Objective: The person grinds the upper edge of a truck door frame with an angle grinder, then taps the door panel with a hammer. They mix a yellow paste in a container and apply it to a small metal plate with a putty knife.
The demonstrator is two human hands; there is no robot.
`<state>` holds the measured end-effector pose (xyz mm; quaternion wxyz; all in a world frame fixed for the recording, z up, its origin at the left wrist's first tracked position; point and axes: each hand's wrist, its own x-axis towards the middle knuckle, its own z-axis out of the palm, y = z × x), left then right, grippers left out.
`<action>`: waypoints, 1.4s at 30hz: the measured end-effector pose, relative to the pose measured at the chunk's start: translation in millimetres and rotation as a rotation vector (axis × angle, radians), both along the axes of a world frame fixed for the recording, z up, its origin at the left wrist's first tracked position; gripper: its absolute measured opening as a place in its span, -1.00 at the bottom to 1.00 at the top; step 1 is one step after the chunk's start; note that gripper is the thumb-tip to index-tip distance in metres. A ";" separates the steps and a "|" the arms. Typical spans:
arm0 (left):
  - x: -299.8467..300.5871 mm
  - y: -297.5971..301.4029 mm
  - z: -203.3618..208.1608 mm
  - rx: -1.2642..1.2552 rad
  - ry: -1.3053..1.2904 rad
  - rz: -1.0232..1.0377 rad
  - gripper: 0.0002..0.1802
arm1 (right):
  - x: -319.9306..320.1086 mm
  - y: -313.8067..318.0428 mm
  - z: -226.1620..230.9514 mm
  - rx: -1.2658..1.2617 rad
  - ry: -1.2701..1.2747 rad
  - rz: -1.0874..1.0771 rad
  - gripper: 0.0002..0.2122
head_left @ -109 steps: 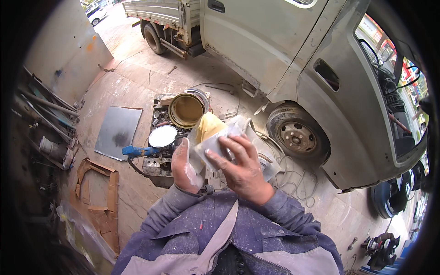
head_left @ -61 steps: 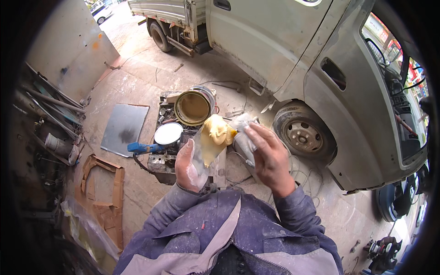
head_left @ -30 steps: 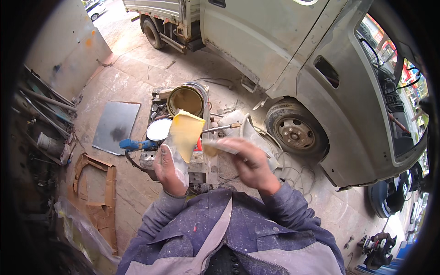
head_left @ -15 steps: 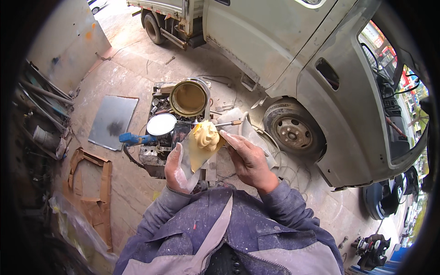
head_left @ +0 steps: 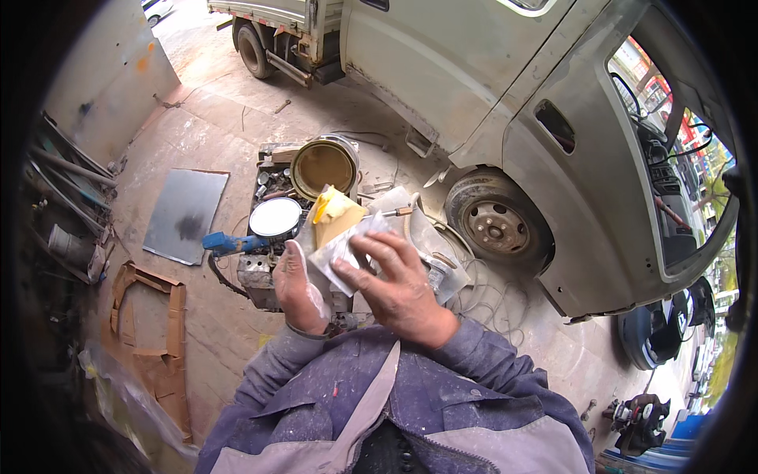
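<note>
My left hand (head_left: 300,296) holds up a thin mixing board from its left side, thumb raised along the edge. On its far end sits a lump of pale yellow putty (head_left: 335,205) with a brighter yellow streak, and a smear of it runs down toward me. In my right hand (head_left: 401,288) is a flat, whitish putty spreader (head_left: 344,257), pinched between thumb and fingers and laid across the near part of the board. The spreader and fingers hide much of the board. White dust coats both hands.
Beyond my hands, an open tin (head_left: 324,169) and a white round lid (head_left: 275,217) rest on a tool-filled stand. A blue-handled tool (head_left: 229,242) lies beside them. Left are a grey panel (head_left: 186,215) and cardboard (head_left: 178,316). A truck's front wheel (head_left: 499,225) stands right.
My right hand has swung left and turned over the board, bringing the spreader flat across it. The putty, heaped before, now lies lower at the far end.
</note>
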<state>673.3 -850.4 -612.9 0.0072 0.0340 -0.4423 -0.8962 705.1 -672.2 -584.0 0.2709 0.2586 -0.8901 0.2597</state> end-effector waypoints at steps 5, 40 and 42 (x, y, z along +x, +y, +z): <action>-7.7 -22.2 -9.6 -0.137 0.143 0.103 -0.41 | 2.7 5.8 0.5 -0.244 -0.338 0.188 -0.53; 81.9 -90.5 -34.8 0.178 0.163 -0.170 -0.44 | 12.3 -25.8 -14.8 -0.303 -0.367 0.320 -0.51; 92.7 -90.2 -41.7 0.388 -0.093 -0.060 -0.44 | 10.8 -16.7 -13.9 -0.221 -0.357 0.293 -0.48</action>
